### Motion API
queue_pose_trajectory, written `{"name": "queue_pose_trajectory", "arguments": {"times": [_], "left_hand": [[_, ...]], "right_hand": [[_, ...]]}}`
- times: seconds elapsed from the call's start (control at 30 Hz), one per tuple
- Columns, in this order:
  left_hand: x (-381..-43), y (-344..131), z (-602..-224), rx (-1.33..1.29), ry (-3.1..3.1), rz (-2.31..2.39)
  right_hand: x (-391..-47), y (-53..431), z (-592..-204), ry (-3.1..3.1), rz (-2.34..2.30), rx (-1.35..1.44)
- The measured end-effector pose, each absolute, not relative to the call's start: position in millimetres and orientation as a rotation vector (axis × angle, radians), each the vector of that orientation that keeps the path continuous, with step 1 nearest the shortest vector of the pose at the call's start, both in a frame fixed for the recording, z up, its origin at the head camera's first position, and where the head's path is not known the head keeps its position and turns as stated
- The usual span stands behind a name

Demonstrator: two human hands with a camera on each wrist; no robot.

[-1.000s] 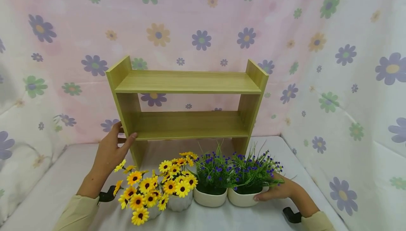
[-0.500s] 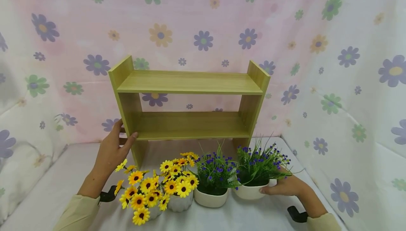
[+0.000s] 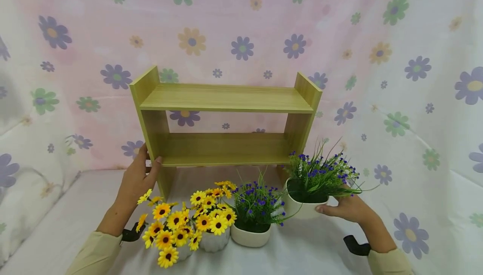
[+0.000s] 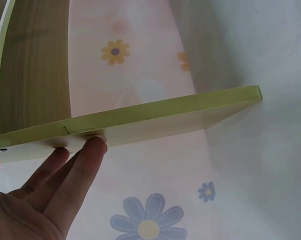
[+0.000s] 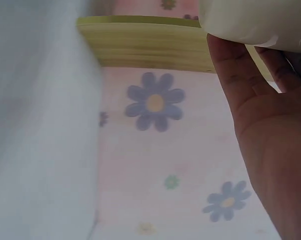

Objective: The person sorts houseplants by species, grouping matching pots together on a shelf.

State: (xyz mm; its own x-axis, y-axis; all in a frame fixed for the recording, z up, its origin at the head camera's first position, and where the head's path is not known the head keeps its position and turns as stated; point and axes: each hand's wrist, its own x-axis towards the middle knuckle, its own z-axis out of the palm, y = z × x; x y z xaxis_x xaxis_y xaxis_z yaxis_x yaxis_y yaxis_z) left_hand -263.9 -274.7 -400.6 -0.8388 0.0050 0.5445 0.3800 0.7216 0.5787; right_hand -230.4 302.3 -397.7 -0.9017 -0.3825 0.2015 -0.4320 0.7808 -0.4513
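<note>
My left hand (image 3: 136, 178) grips the left side panel of a two-tier wooden shelf (image 3: 226, 99), its thumb at the front edge by the lower board. In the left wrist view, the fingertips of that hand (image 4: 50, 195) touch the panel's outer face (image 4: 160, 120). Off the table at the shelf's right front, a potted plant (image 3: 306, 208) with purple flowers and grass is held by my right hand (image 3: 351, 208), thumb on the white pot's near side. Seen from the right wrist, the fingers (image 5: 235, 70) lie against the underside of the pot (image 5: 255, 20).
A second purple-flowered plant in a cream pot (image 3: 250, 238) stands before the shelf. To its left are two grey pots of yellow daisies (image 3: 214, 241), side by side on the white table cloth (image 3: 302, 254). A flower-print curtain (image 3: 241, 27) hangs behind and along the sides.
My right hand has raised the purple-flowered plant off the table and carried it rightward, away from its twin. The left hand stays on the shelf.
</note>
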Motion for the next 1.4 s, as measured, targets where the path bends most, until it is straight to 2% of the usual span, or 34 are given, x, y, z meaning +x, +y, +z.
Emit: {"name": "queue_pose_trajectory", "arguments": {"times": [0.17, 0.4, 0.6, 0.97, 1.1, 1.4], "left_hand": [[-262, -275, -400, -0.259, -2.430, -0.992], [-260, -276, -399, -0.258, -2.442, -1.013], [-261, -276, -398, -0.271, -2.441, -1.013], [-261, -277, -399, -0.249, -2.460, -1.000], [-261, -277, -399, -0.260, -2.454, -0.986], [-262, -274, -400, -0.282, -2.459, -0.989]], "right_hand": [[-233, 298, -364, -2.791, 0.703, 0.731], [-247, 290, -309, -2.501, 0.666, 1.044], [-247, 283, -258, -2.492, 0.665, 1.124], [-271, 262, -173, -2.249, 1.366, 1.521], [-283, 252, -153, -2.275, 1.402, 1.487], [-316, 240, -139, -2.537, 1.299, 1.144]]}}
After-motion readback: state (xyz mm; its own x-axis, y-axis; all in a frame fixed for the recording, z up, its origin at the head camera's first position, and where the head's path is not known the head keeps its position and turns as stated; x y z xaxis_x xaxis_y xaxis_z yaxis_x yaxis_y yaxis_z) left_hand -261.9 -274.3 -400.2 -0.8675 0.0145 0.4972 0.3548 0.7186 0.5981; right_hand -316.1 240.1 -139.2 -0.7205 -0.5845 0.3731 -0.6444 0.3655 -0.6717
